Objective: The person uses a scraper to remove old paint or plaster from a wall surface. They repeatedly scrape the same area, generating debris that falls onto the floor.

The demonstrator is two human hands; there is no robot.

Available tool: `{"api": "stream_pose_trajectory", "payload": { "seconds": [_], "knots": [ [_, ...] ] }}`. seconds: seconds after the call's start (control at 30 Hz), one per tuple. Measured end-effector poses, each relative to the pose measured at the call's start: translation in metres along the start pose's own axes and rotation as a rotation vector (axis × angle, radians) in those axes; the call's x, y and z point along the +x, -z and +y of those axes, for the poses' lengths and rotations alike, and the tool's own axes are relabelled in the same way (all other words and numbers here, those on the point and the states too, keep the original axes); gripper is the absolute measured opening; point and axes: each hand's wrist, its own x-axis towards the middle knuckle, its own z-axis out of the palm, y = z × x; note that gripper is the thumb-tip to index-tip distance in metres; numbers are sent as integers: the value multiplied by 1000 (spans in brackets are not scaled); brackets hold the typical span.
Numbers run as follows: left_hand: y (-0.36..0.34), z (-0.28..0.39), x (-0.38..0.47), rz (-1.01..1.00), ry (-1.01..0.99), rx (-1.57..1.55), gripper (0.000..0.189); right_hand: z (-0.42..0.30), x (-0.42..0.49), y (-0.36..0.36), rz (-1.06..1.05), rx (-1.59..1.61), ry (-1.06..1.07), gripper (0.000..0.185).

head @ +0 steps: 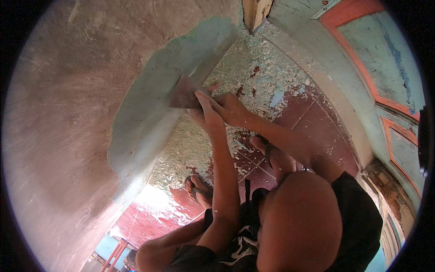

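Note:
A broad flat scraper blade (pixel 185 93), blurred, lies against the lower wall where the green-grey paint (pixel 149 91) remains. My left hand (pixel 210 117) is closed around the tool close to the blade, one finger stretched along it. Just behind, my right hand (pixel 232 108) grips at the same tool, its fingers partly covered by the left hand. The handle is hidden within both hands. Higher up, the wall shows a bare brownish plaster surface (pixel 74 91) that meets the paint along an irregular edge.
Paint flakes (pixel 265 61) cover much of the red tiled floor (pixel 306 119) along the wall. My sandalled feet (pixel 200 190) are among them. A green door with orange trim (pixel 367 68) stands on the right. A wooden post (pixel 255 15) rises at the far corner.

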Motion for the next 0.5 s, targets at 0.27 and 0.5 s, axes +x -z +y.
{"api": "stream_pose_trajectory", "payload": {
  "seconds": [0.27,0.5],
  "knots": [
    [28,2,-4,-140,23,339,50,3,-24,-55,109,584,-185,58],
    [39,25,4,-126,-147,835,49,-8,-27,-63,-74,869,-246,53]
  ]
}}
